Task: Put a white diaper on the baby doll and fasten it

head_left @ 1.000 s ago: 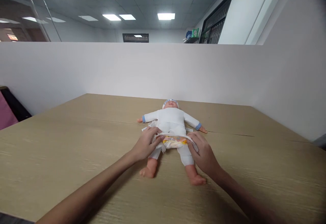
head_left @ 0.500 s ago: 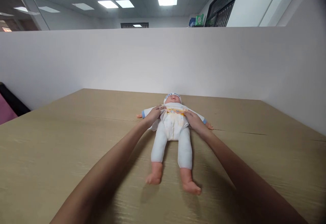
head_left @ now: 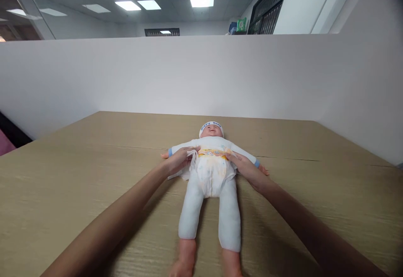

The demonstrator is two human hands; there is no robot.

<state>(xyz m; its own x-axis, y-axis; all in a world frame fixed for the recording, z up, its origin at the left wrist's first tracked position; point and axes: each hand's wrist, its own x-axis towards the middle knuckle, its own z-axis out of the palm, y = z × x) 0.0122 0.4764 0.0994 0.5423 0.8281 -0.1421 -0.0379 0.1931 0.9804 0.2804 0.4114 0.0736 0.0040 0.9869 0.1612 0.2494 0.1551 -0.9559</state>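
A baby doll (head_left: 211, 142) in a white suit and cap lies on its back on the wooden table (head_left: 78, 172), head away from me, bare feet at the bottom edge. A white diaper (head_left: 214, 170) with a yellow and orange band covers its waist. My left hand (head_left: 179, 160) pinches the diaper's left edge by the waistband. My right hand (head_left: 247, 167) presses its fingers on the diaper's right edge. Both forearms reach in from below.
White partition walls (head_left: 189, 75) close off the table at the back and on the right. A dark and pink object (head_left: 8, 136) shows at the far left. Ceiling lights and a dark window frame appear above the partition.
The diaper went from the doll's hips, where both hands gripped it, up over its belly. The doll now lies closer to me, feet at the frame's bottom edge. Both hands stay at the waistband.
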